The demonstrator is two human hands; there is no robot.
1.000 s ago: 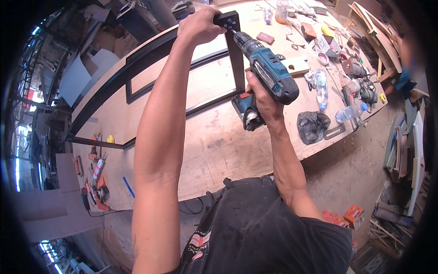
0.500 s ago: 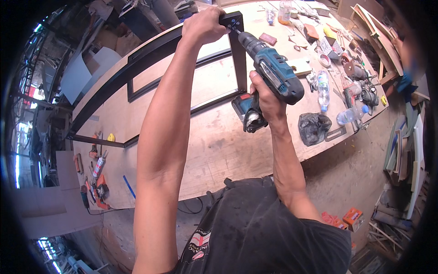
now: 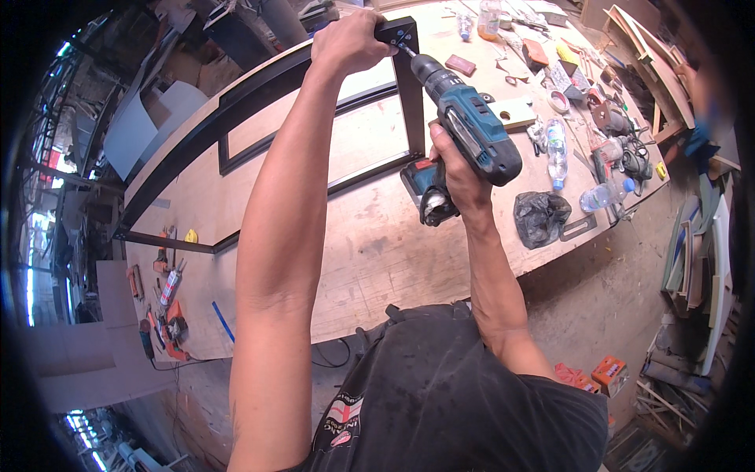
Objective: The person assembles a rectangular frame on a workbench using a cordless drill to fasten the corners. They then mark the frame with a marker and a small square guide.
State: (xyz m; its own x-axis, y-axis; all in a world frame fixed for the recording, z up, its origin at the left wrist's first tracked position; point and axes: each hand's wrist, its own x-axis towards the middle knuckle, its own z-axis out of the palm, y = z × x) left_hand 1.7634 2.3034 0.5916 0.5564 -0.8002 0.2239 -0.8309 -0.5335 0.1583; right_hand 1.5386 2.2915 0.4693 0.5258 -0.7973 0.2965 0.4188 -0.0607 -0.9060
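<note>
A black rectangular frame [image 3: 185,138] stands on the wooden workbench [image 3: 377,252], its upper corner at the far side. My left hand [image 3: 346,43] is closed around the top bar beside that corner, fingers partly hidden behind it. In my right hand [image 3: 464,175] is a teal and black cordless drill [image 3: 476,126], gripped by its handle. Its bit points at the corner plate [image 3: 403,37], where several screw heads or holes show. Whether the tip touches a screw is too small to tell. The battery [image 3: 417,179] hangs at the handle's base.
Clutter covers the bench's right side: plastic bottles [image 3: 557,153], a tape roll [image 3: 559,101], a black plastic bag [image 3: 541,219] and a corded power tool [image 3: 609,149]. A sealant tube [image 3: 170,287] and orange tools [image 3: 174,322] lie at the left. Board offcuts [image 3: 700,259] lean at the right.
The drill's rear end has dipped slightly downward, its bit staying at the frame's corner. My left hand has shifted very slightly left along the bar.
</note>
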